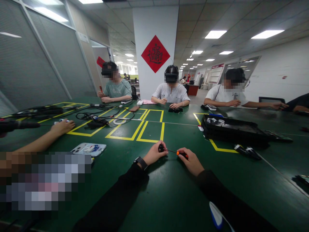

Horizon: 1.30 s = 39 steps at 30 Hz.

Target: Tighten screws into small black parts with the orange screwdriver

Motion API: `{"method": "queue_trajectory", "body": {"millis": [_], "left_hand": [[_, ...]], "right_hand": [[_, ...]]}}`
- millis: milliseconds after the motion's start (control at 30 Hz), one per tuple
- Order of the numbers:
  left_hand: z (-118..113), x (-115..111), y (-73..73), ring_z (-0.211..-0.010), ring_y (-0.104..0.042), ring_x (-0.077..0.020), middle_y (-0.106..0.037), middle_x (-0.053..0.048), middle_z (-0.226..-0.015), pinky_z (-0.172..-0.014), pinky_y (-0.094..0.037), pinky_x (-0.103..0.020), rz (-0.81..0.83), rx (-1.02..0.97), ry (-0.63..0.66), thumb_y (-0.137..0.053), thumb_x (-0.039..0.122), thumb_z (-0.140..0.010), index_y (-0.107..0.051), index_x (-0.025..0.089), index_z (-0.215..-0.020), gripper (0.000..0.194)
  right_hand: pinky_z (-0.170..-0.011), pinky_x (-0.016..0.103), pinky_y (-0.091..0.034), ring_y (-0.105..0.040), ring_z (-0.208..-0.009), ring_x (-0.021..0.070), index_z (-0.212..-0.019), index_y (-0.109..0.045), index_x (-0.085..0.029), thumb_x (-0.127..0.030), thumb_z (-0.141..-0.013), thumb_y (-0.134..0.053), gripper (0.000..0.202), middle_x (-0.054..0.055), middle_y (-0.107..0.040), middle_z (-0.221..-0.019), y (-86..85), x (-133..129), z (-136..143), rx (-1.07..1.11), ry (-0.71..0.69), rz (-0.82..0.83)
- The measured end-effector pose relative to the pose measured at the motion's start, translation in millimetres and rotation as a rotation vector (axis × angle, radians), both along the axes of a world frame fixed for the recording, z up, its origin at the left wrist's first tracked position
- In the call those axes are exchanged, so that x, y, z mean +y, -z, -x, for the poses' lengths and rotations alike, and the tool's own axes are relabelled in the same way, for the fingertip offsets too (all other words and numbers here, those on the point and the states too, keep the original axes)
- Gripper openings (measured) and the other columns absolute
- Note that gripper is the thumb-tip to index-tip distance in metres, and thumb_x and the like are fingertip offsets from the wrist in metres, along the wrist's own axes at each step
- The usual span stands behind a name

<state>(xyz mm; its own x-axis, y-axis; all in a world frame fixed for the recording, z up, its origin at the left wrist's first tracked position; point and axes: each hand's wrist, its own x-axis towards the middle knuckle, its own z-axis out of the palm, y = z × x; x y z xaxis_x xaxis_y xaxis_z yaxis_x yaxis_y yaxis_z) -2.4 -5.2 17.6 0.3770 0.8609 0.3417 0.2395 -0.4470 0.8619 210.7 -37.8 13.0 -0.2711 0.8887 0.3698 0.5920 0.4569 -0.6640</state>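
Green tabletop (169, 203) forms the work surface, extending beyond both hands. Nearest the viewer, a blue-and-white object (215, 215) lies beside the right forearm. Forward of it, the left hand (154, 154) pinches a small black part (160, 148). The right hand (193, 162) grips a screwdriver (182, 154) by its handle. The hands are apart, bridged by the shaft, whose tip points at the part (contact is partly hidden by the fingers). This opposed grip presumably steadies the part while keeping the shaft aligned. The part appears dark, compact and rounded; finer detail is too small to resolve. The screwdriver has an orange-and-black handle and a thin, dark shaft.

Left of the left hand, a phone (89, 149) lies flat, probably set aside. Beyond the right hand, a black tray (231, 137) sits to the right. Beyond the left hand are yellow tape (150, 140) outlines, likely marking placement zones, and tangled cables (95, 119). Farthest, three seated people face the table, before a pillar (145, 25).
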Motion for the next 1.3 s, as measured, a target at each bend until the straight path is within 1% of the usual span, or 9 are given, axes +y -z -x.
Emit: {"method": "queue_trajectory", "body": {"millis": [300, 467, 667, 767, 867, 967, 1067, 1167, 1300], "left_hand": [[-1.0, -1.4, -1.5, -0.073, -0.053, -0.0115, -0.057, 0.001, -0.078, -0.073, -0.041, -0.027, -0.005, 0.025, -0.018, -0.060, 0.021, -0.067, -0.049, 0.016, -0.081, 0.018], [0.1, 0.5, 1.8, -0.073, -0.053, -0.0112, -0.057, 0.001, -0.078, -0.072, -0.041, -0.026, -0.014, 0.004, 0.003, -0.060, 0.021, -0.068, -0.048, 0.017, -0.081, 0.019], [0.0, 0.4, 1.6, -0.072, -0.053, -0.0115, -0.057, 0.000, -0.079, -0.072, -0.041, -0.026, -0.006, 0.006, -0.011, -0.060, 0.023, -0.068, -0.049, 0.016, -0.081, 0.019], [0.0, -0.1, 0.9, -0.073, -0.053, -0.0118, -0.057, 0.000, -0.079, -0.072, -0.041, -0.026, -0.014, 0.000, -0.007, -0.060, 0.023, -0.068, -0.049, 0.016, -0.081, 0.018], [0.6, 0.4, 1.5, -0.073, -0.053, -0.0119, -0.057, 0.000, -0.078, -0.072, -0.041, -0.026, -0.023, -0.006, 0.011, -0.059, 0.022, -0.068, -0.049, 0.016, -0.082, 0.018], [1.0, 1.5, 3.0, -0.073, -0.053, -0.0119, -0.057, 0.000, -0.078, -0.072, -0.041, -0.026, -0.028, -0.007, 0.010, -0.060, 0.023, -0.068, -0.049, 0.016, -0.082, 0.018], [0.9, 2.4, 4.1, -0.073, -0.053, -0.0116, -0.057, 0.000, -0.078, -0.071, -0.041, -0.026, -0.033, -0.004, 0.007, -0.060, 0.022, -0.068, -0.049, 0.016, -0.081, 0.018], [0.5, 2.6, 4.2, -0.073, -0.053, -0.0114, -0.057, 0.000, -0.078, -0.072, -0.041, -0.026, -0.040, 0.005, 0.000, -0.060, 0.021, -0.068, -0.049, 0.016, -0.081, 0.018], [0.3, 2.3, 3.8, -0.073, -0.053, -0.0118, -0.058, 0.000, -0.078, -0.072, -0.041, -0.026, -0.027, 0.010, -0.007, -0.060, 0.022, -0.068, -0.049, 0.016, -0.081, 0.018]], "right_hand": [[-0.083, 0.035, -0.041, -0.053, -0.091, 0.0184, -0.101, -0.057, -0.019, -0.028, -0.079, -0.048, 0.025, 0.007, -0.058, -0.097, 1.3, 2.0, -0.4, -0.011, 0.016, 0.019], [-0.082, 0.034, -0.040, -0.052, -0.088, 0.0176, -0.090, -0.060, -0.019, -0.025, -0.082, -0.041, 0.021, 0.006, -0.059, -0.090, -0.3, 2.1, -0.5, -0.061, -0.012, -0.044], [-0.078, 0.031, -0.042, -0.054, -0.086, 0.0164, -0.094, -0.055, -0.019, -0.025, -0.077, -0.050, 0.019, 0.003, -0.058, -0.091, 1.9, -0.8, 0.6, -0.006, -0.007, -0.014], [-0.079, 0.032, -0.042, -0.053, -0.087, 0.0168, -0.098, -0.054, -0.019, -0.027, -0.079, -0.047, 0.021, 0.005, -0.057, -0.093, 2.6, 0.5, 1.1, -0.011, 0.019, -0.003], [-0.083, 0.034, -0.039, -0.051, -0.090, 0.0176, -0.091, -0.058, -0.018, -0.025, -0.084, -0.039, 0.021, 0.006, -0.057, -0.092, 2.3, 3.1, 0.5, -0.044, 0.011, -0.056], [-0.084, 0.033, -0.038, -0.050, -0.090, 0.0175, -0.086, -0.059, -0.018, -0.023, -0.083, -0.040, 0.019, 0.007, -0.056, -0.091, 2.5, 4.1, -0.2, -0.050, -0.015, -0.100], [-0.080, 0.031, -0.040, -0.051, -0.086, 0.0167, -0.089, -0.056, -0.018, -0.023, -0.079, -0.047, 0.015, 0.005, -0.055, -0.091, 3.9, 2.8, -0.2, -0.029, 0.004, -0.093], [-0.077, 0.030, -0.041, -0.052, -0.083, 0.0164, -0.091, -0.054, -0.018, -0.026, -0.076, -0.051, 0.017, 0.004, -0.056, -0.089, 5.1, 1.2, 0.4, -0.015, 0.010, -0.054], [-0.079, 0.031, -0.040, -0.052, -0.087, 0.0163, -0.099, -0.054, -0.019, -0.029, -0.083, -0.041, 0.022, 0.005, -0.057, -0.092, 4.4, 1.9, 0.5, 0.003, 0.016, -0.005]]}}
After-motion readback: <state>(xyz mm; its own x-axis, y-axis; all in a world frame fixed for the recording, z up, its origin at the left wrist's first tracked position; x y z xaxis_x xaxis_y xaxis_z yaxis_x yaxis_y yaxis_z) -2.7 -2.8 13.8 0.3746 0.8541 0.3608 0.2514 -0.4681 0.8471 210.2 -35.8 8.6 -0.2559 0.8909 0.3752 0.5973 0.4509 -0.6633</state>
